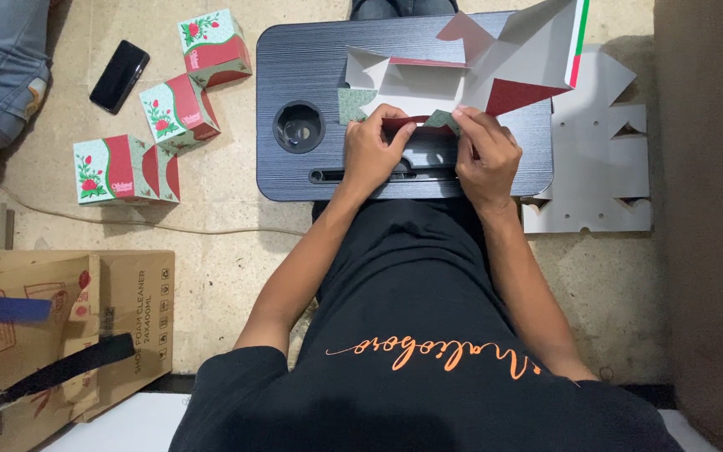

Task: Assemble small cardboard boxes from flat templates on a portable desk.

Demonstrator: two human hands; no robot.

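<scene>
The unfolded carton blank (479,71) lies on the desk (294,59), pinched at its near edge by the left hand (374,151) and right hand (487,155). Flat blanks (604,167) lie on the floor right of the desk. Three folded boxes (165,113) and a phone (119,75) lie left.

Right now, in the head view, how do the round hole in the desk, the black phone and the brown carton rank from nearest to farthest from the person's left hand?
1. Round hole, just left of the left hand, in the desk.
2. Black phone, on the floor, far left.
3. Brown carton, lower left corner.
</scene>
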